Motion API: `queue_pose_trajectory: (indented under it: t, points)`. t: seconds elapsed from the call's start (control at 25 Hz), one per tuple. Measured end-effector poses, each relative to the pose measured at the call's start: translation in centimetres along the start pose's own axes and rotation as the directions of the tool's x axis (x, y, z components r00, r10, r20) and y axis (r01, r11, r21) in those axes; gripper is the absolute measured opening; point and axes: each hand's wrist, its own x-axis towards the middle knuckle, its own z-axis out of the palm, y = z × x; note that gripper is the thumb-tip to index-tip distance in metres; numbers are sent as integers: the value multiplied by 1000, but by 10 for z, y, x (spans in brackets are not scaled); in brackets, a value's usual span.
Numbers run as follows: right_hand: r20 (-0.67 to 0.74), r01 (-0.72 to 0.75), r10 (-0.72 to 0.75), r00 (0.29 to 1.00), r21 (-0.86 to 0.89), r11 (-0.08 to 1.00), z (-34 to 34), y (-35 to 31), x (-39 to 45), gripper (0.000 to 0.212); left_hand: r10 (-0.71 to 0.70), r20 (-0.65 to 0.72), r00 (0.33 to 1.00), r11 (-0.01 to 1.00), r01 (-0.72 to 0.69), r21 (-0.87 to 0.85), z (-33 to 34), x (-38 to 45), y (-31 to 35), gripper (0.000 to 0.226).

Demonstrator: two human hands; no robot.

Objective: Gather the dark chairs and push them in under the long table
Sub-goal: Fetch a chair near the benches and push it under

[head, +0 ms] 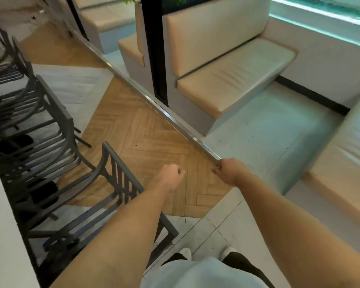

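Observation:
Several dark slatted chairs stand in a row along the left, their seats tucked under the long white table (2, 215). The nearest chair (121, 177) has its backrest just left of my left forearm; a second chair (56, 113) stands beyond it, and others (6, 59) sit farther back. My left hand (172, 176) hovers over the wooden floor to the right of the nearest chair's back, fingers curled, holding nothing. My right hand (229, 171) is also curled and holds nothing, out over the floor strip.
A metal floor strip (154, 102) divides the herringbone wood floor (146, 138) from grey tiles. Beige padded benches (233, 80) stand to the right, another bench (345, 163) at the far right. A black post (156, 48) rises beside the bench. My feet (206, 253) are at the bottom.

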Motion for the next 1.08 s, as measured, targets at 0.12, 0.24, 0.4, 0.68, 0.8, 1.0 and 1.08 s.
queue_pose_trajectory:
  t: [0.12,0.24,0.4,0.68,0.8,1.0,1.08]
  points:
    - [46,83,-81,996,-43,996,-16,3,50,44,-89,-53,995,995,87,-45,-3,31,0,35]
    - [94,211,-202,975,-101,972,-36,0,108,40,-212,-106,972,973,199,-120,-9,56,2,39]
    - [175,384,-355,918,-171,907,-61,-15,175,39,-417,-146,897,896,379,-231,-12,71,7,36]
    - [285,676,-619,732,-195,710,-89,-90,235,43,-755,-246,608,631,570,-527,-21,45,-1,30]
    - [344,779,-701,624,-209,591,-83,-143,238,42,-841,-273,467,525,583,-620,-24,25,-23,29]
    - [421,899,-795,438,-200,389,-58,-240,221,38,-907,-205,367,397,584,-708,-19,-8,-75,33]
    - [459,925,-803,380,-205,320,-46,-269,213,42,-915,-158,372,362,582,-729,-10,-18,-88,34]
